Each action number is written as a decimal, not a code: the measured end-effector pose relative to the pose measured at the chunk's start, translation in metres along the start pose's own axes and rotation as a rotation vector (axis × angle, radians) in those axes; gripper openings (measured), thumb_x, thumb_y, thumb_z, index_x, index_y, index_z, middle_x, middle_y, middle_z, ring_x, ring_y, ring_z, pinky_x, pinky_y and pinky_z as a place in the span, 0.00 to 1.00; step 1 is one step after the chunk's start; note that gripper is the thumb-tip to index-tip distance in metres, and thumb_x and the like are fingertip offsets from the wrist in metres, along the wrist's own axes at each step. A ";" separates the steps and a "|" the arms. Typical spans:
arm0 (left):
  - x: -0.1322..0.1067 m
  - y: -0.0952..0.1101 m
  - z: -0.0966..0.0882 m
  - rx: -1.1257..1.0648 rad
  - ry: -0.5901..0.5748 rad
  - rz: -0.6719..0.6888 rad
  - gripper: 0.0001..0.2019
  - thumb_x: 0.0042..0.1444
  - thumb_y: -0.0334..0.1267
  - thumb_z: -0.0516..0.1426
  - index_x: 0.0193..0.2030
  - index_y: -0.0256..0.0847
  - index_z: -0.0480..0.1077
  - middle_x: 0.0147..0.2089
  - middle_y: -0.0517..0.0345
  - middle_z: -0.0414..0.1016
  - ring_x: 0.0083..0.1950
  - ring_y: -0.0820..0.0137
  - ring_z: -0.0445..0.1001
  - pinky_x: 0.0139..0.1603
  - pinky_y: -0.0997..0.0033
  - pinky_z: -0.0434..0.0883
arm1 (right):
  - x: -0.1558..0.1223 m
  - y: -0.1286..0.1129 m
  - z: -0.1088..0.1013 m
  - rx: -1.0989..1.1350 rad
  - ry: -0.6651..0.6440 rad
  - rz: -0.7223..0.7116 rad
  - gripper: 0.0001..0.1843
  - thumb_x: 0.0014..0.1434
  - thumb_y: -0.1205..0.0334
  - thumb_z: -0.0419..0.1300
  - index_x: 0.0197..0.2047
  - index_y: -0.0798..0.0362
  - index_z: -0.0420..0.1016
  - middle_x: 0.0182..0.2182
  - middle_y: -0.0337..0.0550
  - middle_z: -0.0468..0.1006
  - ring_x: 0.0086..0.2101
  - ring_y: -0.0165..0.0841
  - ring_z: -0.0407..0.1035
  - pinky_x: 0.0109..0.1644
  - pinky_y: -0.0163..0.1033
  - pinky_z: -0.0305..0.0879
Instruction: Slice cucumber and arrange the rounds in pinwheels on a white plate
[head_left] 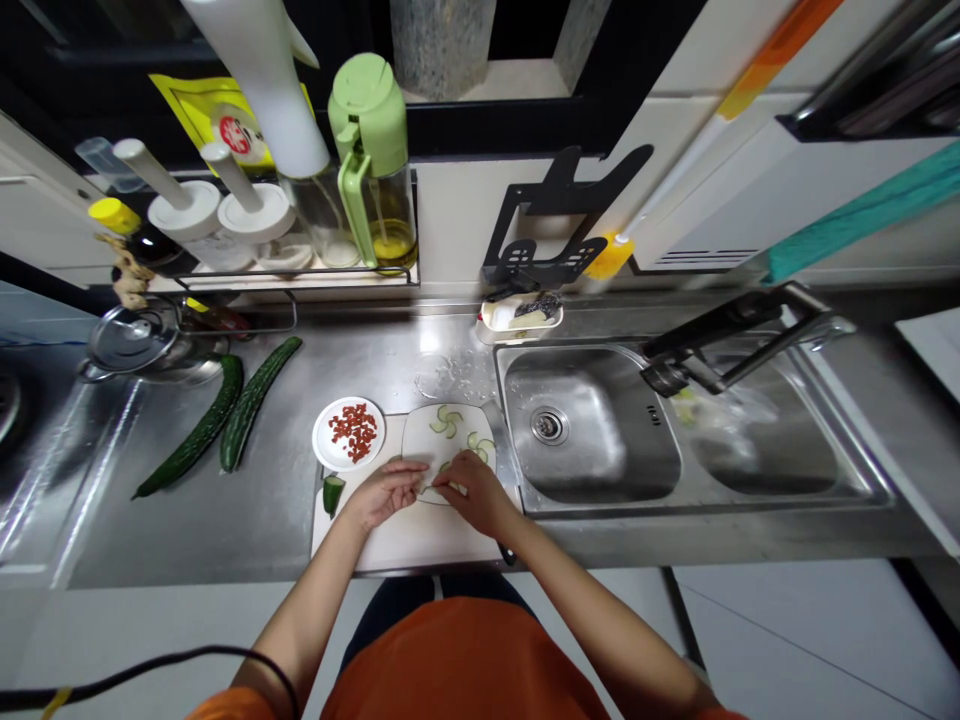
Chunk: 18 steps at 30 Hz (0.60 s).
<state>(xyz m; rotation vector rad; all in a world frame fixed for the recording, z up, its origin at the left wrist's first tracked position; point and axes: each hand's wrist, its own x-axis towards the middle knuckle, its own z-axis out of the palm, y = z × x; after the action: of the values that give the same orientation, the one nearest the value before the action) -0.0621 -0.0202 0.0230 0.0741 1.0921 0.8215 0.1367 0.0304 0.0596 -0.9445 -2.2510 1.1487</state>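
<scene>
Progress looks partway, judging by the plate (420, 437): two pinwheels of cucumber slices (445, 421) are laid out beyond the hands, more slices show partly hidden at the right fingertips, and the plate's left side, just ahead of the left hand (384, 493), is bare. Filling that part is probably what's left. Chopped red bits (354, 432) sit in the small dish (320, 440) ahead and left of the left hand; none seen on the plate. Cucumber stub (331, 495) lies just left of the left hand; two whole cucumbers (238, 428) well off to its left, uncut. Left hand half open, fingers loosely bent, over the plate's near-left edge; can't tell if its tips touch anything. Right hand (474, 492) pinched narrow over the plate's near edge, on a thin pale piece (430, 488), likely a slice; too small to be sure.
</scene>
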 end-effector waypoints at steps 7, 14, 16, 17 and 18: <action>0.008 0.006 -0.005 0.250 0.215 0.297 0.11 0.37 0.33 0.67 0.30 0.36 0.73 0.27 0.59 0.74 0.27 0.77 0.69 0.28 0.79 0.62 | 0.015 0.012 0.010 -0.012 0.037 0.270 0.05 0.54 0.68 0.62 0.35 0.50 0.75 0.27 0.38 0.76 0.35 0.33 0.66 0.39 0.37 0.60; 0.021 -0.003 -0.014 0.593 0.456 0.529 0.08 0.43 0.37 0.62 0.32 0.39 0.72 0.27 0.60 0.73 0.28 0.74 0.68 0.31 0.76 0.64 | 0.037 0.030 0.026 -0.277 -0.022 0.264 0.05 0.57 0.69 0.57 0.33 0.51 0.73 0.27 0.39 0.74 0.37 0.34 0.63 0.39 0.36 0.56; 0.022 -0.004 -0.013 0.715 0.525 0.578 0.07 0.46 0.38 0.60 0.33 0.40 0.72 0.28 0.59 0.73 0.29 0.73 0.69 0.33 0.76 0.64 | 0.042 0.033 0.029 -0.365 -0.061 0.262 0.07 0.59 0.67 0.55 0.33 0.51 0.74 0.27 0.40 0.75 0.38 0.35 0.63 0.39 0.37 0.55; 0.023 -0.004 -0.012 0.780 0.554 0.605 0.06 0.48 0.38 0.59 0.33 0.40 0.72 0.28 0.59 0.74 0.30 0.72 0.69 0.34 0.75 0.64 | 0.045 0.034 0.031 -0.401 -0.079 0.266 0.08 0.60 0.67 0.54 0.33 0.51 0.74 0.28 0.41 0.76 0.39 0.36 0.63 0.39 0.37 0.54; 0.023 -0.004 -0.011 0.840 0.578 0.632 0.06 0.49 0.38 0.58 0.34 0.40 0.72 0.28 0.59 0.74 0.30 0.72 0.70 0.34 0.75 0.64 | 0.047 0.035 0.032 -0.431 -0.093 0.272 0.09 0.61 0.66 0.53 0.33 0.51 0.74 0.29 0.41 0.76 0.40 0.37 0.63 0.39 0.38 0.54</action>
<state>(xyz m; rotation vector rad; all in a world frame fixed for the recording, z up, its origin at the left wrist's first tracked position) -0.0636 -0.0123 -0.0016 0.9751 1.9624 0.9045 0.0981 0.0633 0.0162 -1.4267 -2.5621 0.8340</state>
